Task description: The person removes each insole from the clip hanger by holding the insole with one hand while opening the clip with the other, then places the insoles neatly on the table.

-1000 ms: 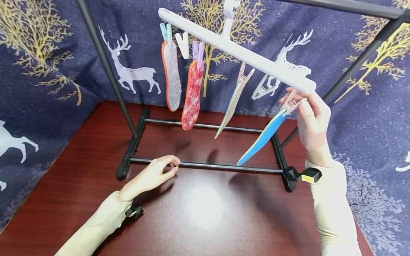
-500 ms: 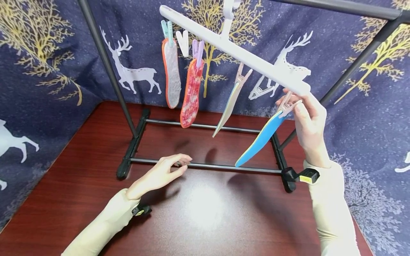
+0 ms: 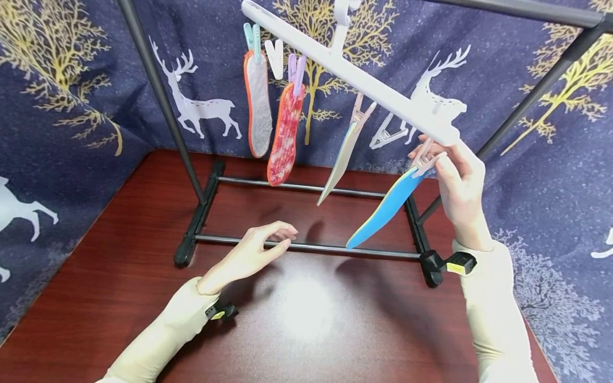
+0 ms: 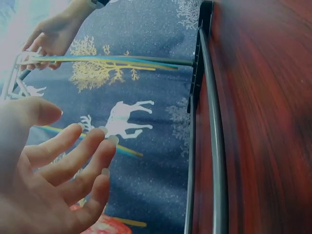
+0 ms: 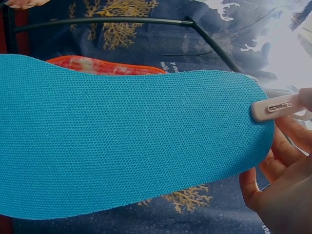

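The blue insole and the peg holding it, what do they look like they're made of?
The blue insole looks like knit mesh fabric: the right wrist view shows a fine, even honeycomb weave with a matte surface. A yellow layer shows along its edge in the head view, perhaps foam. The peg looks like smooth moulded plastic, pale pinkish beige, with a thin metal spring wire across it. The right hand pinches it.

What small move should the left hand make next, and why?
Probably reach up and take the lower end of the blue insole. The right hand pinches the clip that holds its top, while the left hand hovers open and empty above the rack's lower bar.
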Available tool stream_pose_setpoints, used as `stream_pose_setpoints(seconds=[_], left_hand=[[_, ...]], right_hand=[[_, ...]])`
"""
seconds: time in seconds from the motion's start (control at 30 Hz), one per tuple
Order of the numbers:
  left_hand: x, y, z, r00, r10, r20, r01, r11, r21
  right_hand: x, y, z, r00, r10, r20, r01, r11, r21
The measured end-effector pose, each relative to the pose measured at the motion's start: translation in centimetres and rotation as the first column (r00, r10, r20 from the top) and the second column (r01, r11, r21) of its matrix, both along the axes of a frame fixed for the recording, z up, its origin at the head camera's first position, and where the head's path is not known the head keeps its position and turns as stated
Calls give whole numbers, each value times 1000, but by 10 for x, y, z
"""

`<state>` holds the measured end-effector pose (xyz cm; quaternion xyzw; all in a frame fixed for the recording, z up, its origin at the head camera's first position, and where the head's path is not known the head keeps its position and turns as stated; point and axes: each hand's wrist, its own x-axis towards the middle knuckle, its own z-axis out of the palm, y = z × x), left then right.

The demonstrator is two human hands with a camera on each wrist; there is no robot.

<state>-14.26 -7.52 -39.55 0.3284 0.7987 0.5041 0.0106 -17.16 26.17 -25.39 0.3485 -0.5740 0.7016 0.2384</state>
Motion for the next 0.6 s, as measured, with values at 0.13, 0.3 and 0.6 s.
stream_pose_setpoints(seconds=[0.13,0.3,0.6], left_hand=[[1,5,1,1000,13,-10,-13,1000,11],[1,12,5,998,46,-38,-46,999,-1],[1,25,13,994,110,-28,-111,993,-40]], right_hand=[[1,0,-1,1000,-4,3,4,1000,6],[2,0,0,1000,-9,-4,9,1000,15],[2,-2,-1,1000,-16,-3,16,999,32]])
